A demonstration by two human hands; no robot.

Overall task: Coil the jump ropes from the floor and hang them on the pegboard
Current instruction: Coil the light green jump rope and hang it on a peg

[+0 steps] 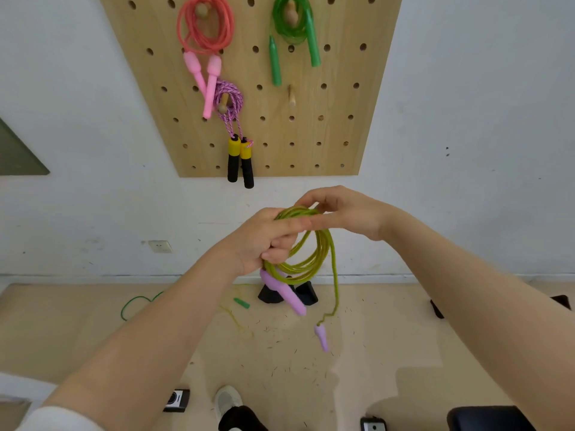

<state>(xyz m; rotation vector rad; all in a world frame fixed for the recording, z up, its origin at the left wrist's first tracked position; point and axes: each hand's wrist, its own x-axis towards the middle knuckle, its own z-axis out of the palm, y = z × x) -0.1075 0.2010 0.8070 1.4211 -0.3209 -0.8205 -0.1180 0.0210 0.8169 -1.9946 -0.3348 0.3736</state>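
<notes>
A yellow-green jump rope [314, 259] with lilac handles hangs in several loops from my left hand [267, 241], which is closed around the coil. My right hand [345, 213] pinches the top of the loops just beside the left fingers. One lilac handle [284, 290] sticks out below my left hand; the other handle [322, 335] dangles free on a loose end of rope. On the wooden pegboard [342, 126] hang a coral rope with pink handles [205, 29], a green rope [292, 23] and a purple braided rope with yellow-black handles [231, 119]. One bare peg [291, 94] sticks out at centre right.
A green rope [137, 303] lies on the floor at the left near the wall, with a green handle [242, 303] further right. Black stands [287, 293] sit at the wall base. My shoe [228, 402] and small dark devices lie at the bottom edge.
</notes>
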